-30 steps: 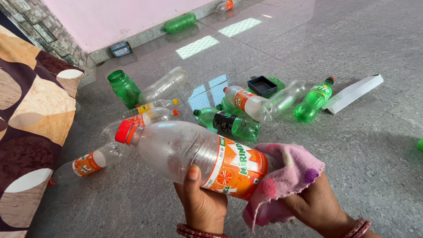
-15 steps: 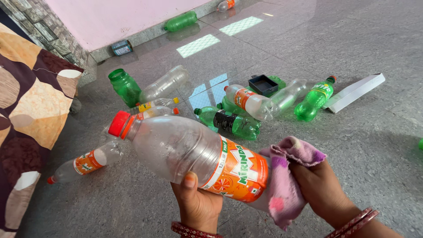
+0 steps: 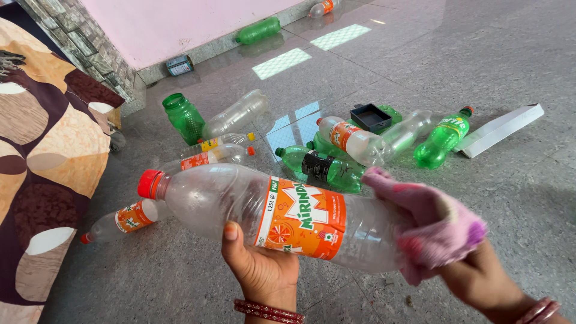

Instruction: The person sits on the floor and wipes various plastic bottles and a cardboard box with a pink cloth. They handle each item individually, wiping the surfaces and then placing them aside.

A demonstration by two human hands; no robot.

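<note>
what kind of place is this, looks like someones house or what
Probably a room in a home: a polished stone floor, a pink wall and a patterned bedcover at the left, with empty plastic bottles scattered about.

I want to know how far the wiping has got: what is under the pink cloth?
The pink cloth wraps the bottom end of the big clear bottle. The right hand grips it from below. The bottle's base itself is covered.

The bottle (image 3: 270,213) is clear, smooth plastic with a glossy paper-like label (image 3: 302,217), the cloth (image 3: 435,231) soft fuzzy fabric, and the floor (image 3: 480,72) polished, speckled stone.
</note>
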